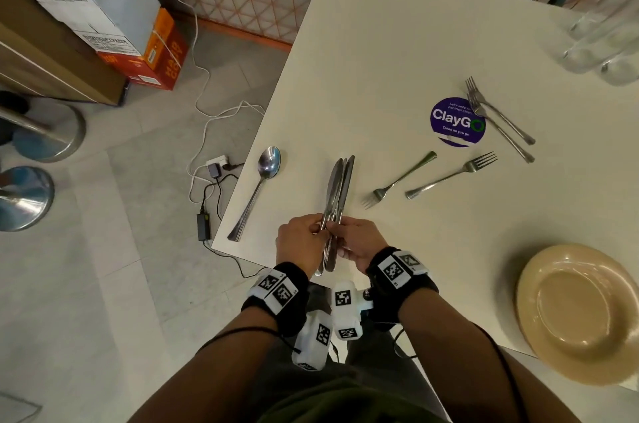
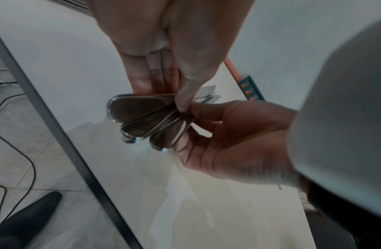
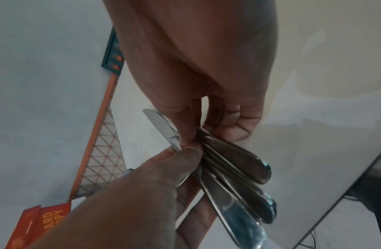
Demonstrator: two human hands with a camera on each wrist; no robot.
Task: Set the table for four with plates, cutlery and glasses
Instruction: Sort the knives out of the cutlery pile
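Knives (image 1: 337,194), a bundle of them, sit pinched between my left hand (image 1: 300,242) and right hand (image 1: 359,242) at the worktop (image 1: 397,42) edge at 6 o'clock, fingers of both curled round the handles, blades pointing to 12. Spoons (image 1: 257,187) lie at 9 o'clock, forks (image 1: 449,177) towards 2, glasses (image 1: 601,49) farther out, the plate (image 1: 581,312) at 4.

Bare forearms, no sleeves; black wristbands (image 1: 276,298) on both wrists w/ white blocks (image 1: 397,267) carrying b/w square-code markers. White cam housings (image 1: 345,315) below wrists, same markers. Thin black cables (image 1: 238,331) run along both arms; dark olive top (image 1: 345,402).
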